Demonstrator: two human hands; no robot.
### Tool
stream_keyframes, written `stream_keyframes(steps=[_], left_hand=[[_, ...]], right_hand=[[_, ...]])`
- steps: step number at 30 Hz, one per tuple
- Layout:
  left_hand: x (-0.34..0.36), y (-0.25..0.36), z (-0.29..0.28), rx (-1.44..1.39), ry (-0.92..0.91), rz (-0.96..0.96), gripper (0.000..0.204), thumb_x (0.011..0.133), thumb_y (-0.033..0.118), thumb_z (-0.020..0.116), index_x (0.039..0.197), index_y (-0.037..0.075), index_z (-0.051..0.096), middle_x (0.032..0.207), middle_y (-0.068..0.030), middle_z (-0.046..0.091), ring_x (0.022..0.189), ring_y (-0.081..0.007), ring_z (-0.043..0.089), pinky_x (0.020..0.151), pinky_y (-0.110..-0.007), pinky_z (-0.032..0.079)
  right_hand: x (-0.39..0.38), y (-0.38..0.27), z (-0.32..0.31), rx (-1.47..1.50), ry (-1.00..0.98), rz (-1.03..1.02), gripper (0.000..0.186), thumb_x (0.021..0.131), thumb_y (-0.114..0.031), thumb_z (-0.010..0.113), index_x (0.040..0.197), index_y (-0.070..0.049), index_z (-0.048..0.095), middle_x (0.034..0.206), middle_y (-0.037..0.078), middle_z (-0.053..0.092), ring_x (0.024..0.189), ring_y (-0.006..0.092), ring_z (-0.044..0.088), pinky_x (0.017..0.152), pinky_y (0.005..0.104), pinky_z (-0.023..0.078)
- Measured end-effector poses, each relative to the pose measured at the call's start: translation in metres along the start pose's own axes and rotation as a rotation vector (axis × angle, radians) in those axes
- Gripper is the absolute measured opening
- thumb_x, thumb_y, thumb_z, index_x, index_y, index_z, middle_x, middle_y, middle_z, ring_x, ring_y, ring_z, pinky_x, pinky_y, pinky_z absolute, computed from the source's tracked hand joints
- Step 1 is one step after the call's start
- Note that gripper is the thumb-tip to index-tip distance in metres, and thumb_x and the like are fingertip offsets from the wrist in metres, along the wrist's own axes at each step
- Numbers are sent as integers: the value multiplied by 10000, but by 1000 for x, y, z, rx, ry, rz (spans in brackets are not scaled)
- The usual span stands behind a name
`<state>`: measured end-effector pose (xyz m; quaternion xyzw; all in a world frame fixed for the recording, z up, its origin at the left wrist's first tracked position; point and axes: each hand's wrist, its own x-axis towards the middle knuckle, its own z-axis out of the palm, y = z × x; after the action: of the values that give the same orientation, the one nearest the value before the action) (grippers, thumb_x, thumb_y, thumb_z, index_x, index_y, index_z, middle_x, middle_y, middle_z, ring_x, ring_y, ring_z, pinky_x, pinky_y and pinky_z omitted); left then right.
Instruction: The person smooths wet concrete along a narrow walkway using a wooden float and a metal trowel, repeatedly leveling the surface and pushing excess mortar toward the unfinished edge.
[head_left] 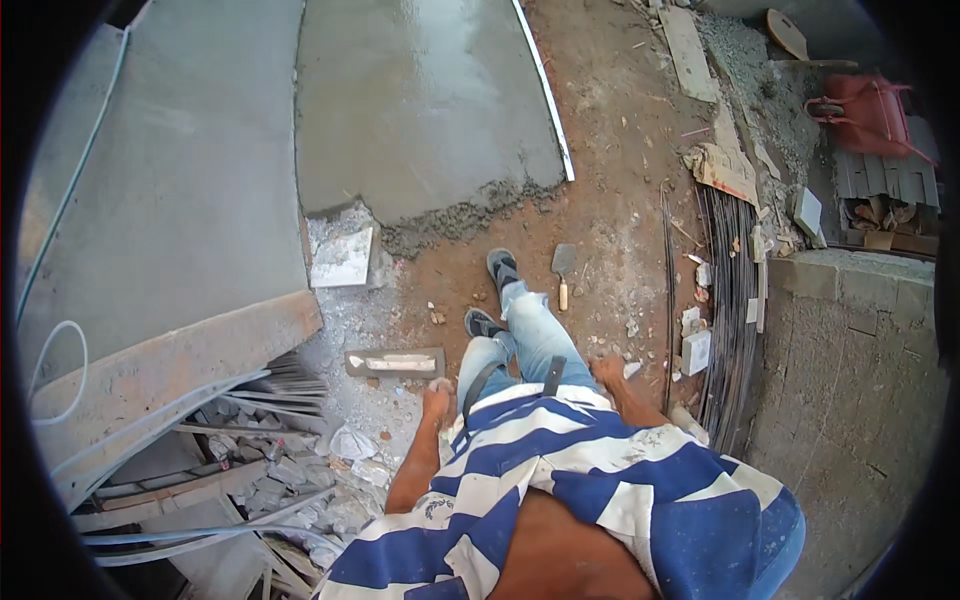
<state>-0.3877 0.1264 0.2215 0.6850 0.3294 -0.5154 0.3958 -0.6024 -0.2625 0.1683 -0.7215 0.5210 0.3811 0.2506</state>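
Wet grey concrete (425, 100) spreads smooth across the upper middle, its near edge ragged and crumbly where it meets red-brown earth (610, 170), with a white strip (545, 90) bordering its right side. Just short of that edge, on rubble-strewn ground, lies a rectangular float (394, 362) with a pale handle. The left hand (437, 400) hangs just beside the float's right end, not gripping it; whether its fingers are curled cannot be told. The right hand (607, 372) hangs empty near the thigh. A small pointed trowel (563, 272) lies beside the sandalled foot.
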Motion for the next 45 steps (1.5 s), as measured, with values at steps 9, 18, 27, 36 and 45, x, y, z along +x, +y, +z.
stream_keyframes(steps=[9,18,27,36,45], left_hand=[[27,-5,54,465,-443,94,571,995,471,364,1223,-2,587,1285,-203,587,1153,-372,569,1007,-450,405],[-74,81,151,618,-32,409,475,940,406,507,1157,5,640,1111,-251,658,1024,-311,661,840,-453,519],[-26,86,312,951,198,657,355,876,315,521,1056,52,679,1046,-214,679,1062,-366,621,909,-434,471],[-88,190,463,504,34,465,347,913,265,540,1132,34,680,1054,-114,705,958,-206,649,842,-330,491],[-24,219,444,715,135,422,375,873,366,574,1167,163,687,1127,-85,693,1062,-260,637,934,-385,466]], right_hand=[[24,69,-66,102,424,69,355,815,-293,627,1075,-59,683,1026,222,677,990,354,647,872,427,493],[-16,67,-358,1363,938,-496,189,909,-89,565,1064,17,583,723,48,559,583,114,542,523,277,467],[-258,200,-710,723,1920,-1679,363,989,-198,514,1248,57,520,866,58,498,767,148,465,821,387,433],[-266,211,-790,13,1757,-2042,356,990,-204,517,1224,65,516,870,69,521,771,152,479,854,403,442],[-183,121,-921,88,1569,-2125,383,992,-203,521,1260,69,492,864,69,529,773,148,487,859,392,448]])
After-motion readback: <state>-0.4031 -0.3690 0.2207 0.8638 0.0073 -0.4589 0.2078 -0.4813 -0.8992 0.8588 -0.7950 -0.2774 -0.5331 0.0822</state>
